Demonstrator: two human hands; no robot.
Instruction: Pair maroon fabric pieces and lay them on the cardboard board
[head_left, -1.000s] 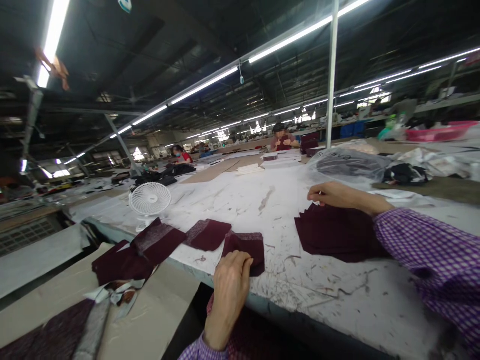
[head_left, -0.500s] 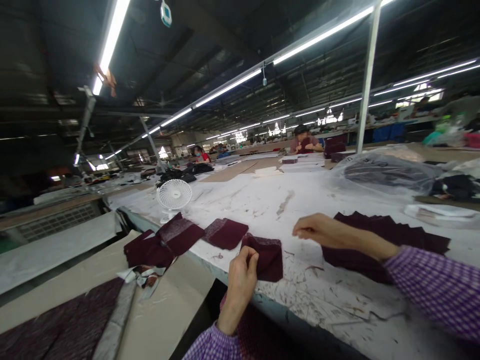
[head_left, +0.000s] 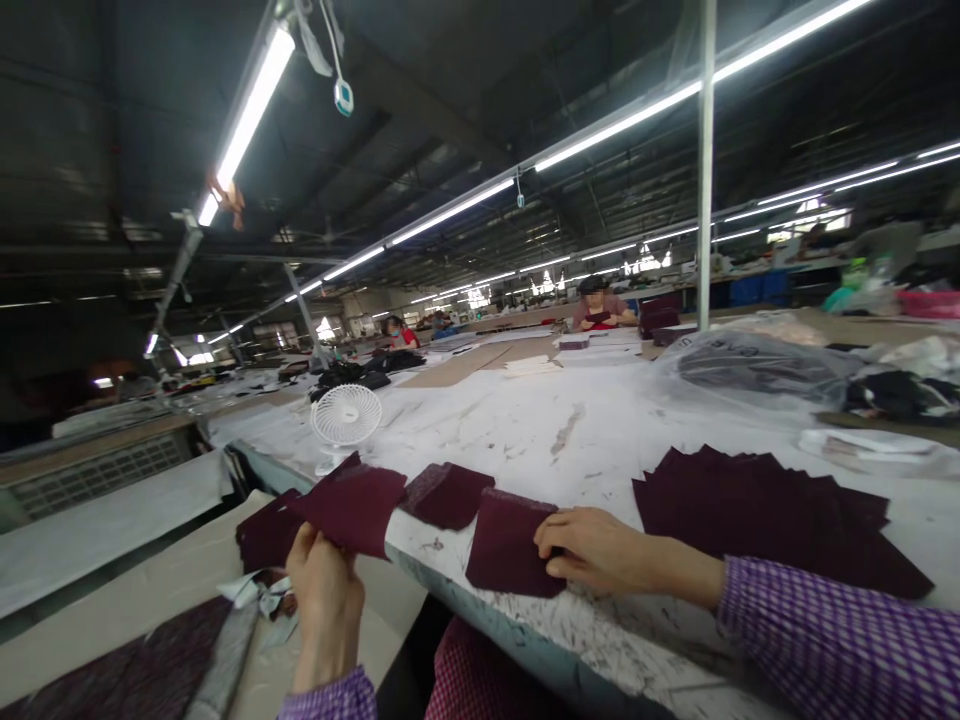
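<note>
At the table's near left edge, my left hand [head_left: 326, 590] pinches a maroon fabric piece [head_left: 360, 505], its fingers closed on the lower left corner. My right hand [head_left: 592, 550] rests with curled fingers on the right side of another maroon piece [head_left: 510, 545], which lies flat by the edge; whether the fingers grip it is unclear. Between these two lies a third maroon piece [head_left: 448, 495] with a greyish strip along its upper left. To the right of my right hand, a fanned stack of maroon pieces [head_left: 772, 520] is spread on the white table [head_left: 495, 420].
A small white fan [head_left: 346, 415] stands behind the left pieces. Clear plastic bags [head_left: 757, 370] lie at the right. Below on the left are beige sheet material [head_left: 135, 590] and fabric scraps [head_left: 259, 595]. Across the table sits a person [head_left: 600, 310] holding dark fabric.
My left hand has moved left and taken hold of the left piece, raising its corner. My right hand has come down and left onto the near piece. The view has shifted slightly.
</note>
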